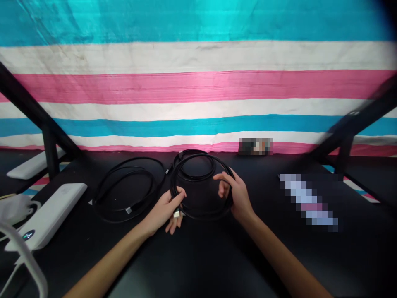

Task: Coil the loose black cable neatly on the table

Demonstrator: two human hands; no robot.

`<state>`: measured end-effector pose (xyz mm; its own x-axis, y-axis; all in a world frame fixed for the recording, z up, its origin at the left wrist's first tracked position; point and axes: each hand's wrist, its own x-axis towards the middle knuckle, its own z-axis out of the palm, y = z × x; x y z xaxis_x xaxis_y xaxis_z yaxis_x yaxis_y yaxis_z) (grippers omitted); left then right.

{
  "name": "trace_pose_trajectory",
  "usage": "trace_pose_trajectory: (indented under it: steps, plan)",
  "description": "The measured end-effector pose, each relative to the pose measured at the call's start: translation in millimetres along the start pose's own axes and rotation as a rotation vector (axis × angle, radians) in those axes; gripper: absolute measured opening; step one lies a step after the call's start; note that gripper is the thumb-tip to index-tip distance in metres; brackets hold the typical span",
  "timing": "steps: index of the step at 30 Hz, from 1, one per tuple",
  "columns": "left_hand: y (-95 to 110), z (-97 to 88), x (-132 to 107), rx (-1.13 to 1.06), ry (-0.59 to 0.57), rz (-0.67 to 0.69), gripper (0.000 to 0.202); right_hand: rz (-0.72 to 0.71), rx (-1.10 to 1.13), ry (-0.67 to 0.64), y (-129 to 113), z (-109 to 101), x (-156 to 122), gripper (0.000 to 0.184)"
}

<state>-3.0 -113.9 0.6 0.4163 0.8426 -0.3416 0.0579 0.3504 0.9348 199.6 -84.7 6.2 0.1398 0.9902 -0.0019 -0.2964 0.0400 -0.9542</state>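
Nearest the camera, at about seven o'clock in the view, a pale curved strap or band point(26, 258) sweeps across the lower left corner, blurred by closeness, and just beyond it a white power bank point(49, 217) lies flat on the black table point(198, 256) with a small lit indicator at its near end; a second white slab point(32, 164) rests farther off at nine o'clock. From the bottom edge both forearms rise toward the middle, where the hands meet on a coiled black cable point(201, 184) lying at the table's centre. The left hand point(166, 211) is closed around the coil's nine o'clock side, thumb over the bundled strands and fingers curled beneath, which seems meant to keep the loops gathered so they do not spring apart; a small silvery connector shows just below its fingers. The right hand point(235, 194) sits at the coil's three o'clock side, with thumb and forefinger drawn toward each other over the strands in a light pinch, the remaining fingers loose; whether it truly grips the cable or only steadies it I cannot tell. Left of this coil, at about ten o'clock from the hands and not touching them, a second black cable point(128, 190) lies in a loose oval with a pale tag on it, too small to read. Behind everything hangs a cloth backdrop point(198, 82) striped turquoise, white and pink. No brand or writing can be read anywhere; two patches are pixelated.
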Motion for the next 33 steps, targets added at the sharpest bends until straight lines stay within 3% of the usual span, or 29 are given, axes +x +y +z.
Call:
trace_pose_trajectory:
  steps: [2, 5, 8, 12, 17, 23, 27, 33]
  plan:
    - [0.6, 0.0, 0.6, -0.010, 0.070, 0.010, 0.034, -0.042, -0.058, -0.050, 0.9, 0.3, 0.1, 0.036]
    - [1.9, -0.5, 1.3, -0.027, 0.175, 0.055, 0.034, -0.049, -0.145, -0.119, 3.1, 0.9, -0.1, 0.056]
    - [3.3, -2.0, 2.2, -0.034, 0.220, 0.092, 0.036, -0.044, -0.195, -0.143, 3.9, 0.9, 0.0, 0.064]
    - [3.9, -3.5, 3.9, -0.069, 0.300, 0.105, 0.039, 0.110, -0.112, -0.158, 0.3, 1.3, -0.6, 0.069]
    - [0.7, -3.3, 7.1, -0.063, 0.403, 0.155, 0.042, 0.263, 0.027, -0.217, 3.0, 7.1, -6.6, 0.055]
    - [-10.3, 1.5, 15.5, -0.008, 0.310, 0.142, 0.046, 0.299, -0.223, -0.357, 23.4, 14.0, -14.2, 0.058]
    - [-15.5, 2.6, 19.0, -0.002, 0.207, 0.113, 0.048, 0.354, -0.286, -0.412, 26.0, 10.9, -10.0, 0.048]
    - [-15.1, 4.7, 17.2, -0.025, 0.117, 0.143, 0.058, 0.185, -0.279, -0.363, 18.1, 2.7, 0.8, 0.055]
